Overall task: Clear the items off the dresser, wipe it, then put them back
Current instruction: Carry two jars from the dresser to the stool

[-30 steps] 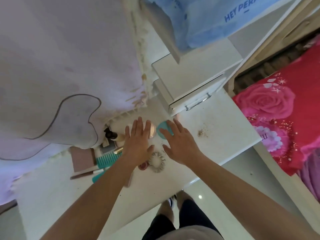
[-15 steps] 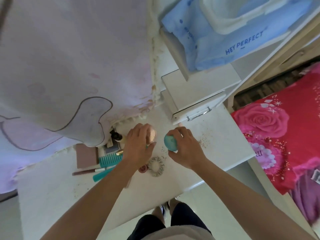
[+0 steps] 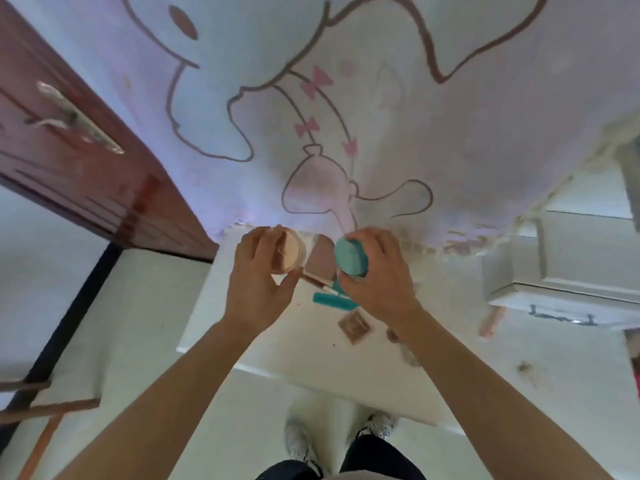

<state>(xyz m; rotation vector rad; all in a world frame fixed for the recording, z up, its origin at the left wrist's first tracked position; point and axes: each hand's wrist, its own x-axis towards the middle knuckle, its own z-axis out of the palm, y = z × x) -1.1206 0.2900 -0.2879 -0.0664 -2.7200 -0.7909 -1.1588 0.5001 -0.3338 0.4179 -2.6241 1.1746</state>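
Two round compacts held over the bench (image 3: 311, 351): peach compact (image 3: 290, 253) pinched between thumb and curled fingers of the left hand (image 3: 258, 289), teal compact (image 3: 350, 256) gripped by curled fingers of the right hand (image 3: 379, 284).

You have one view only: a wide-angle camera on your head. It faces forward and steeply down, close over the tabletop (image 3: 294, 341), with your shoes (image 3: 299, 441) at the bottom edge and the draped cloth (image 3: 415, 150) filling the top.
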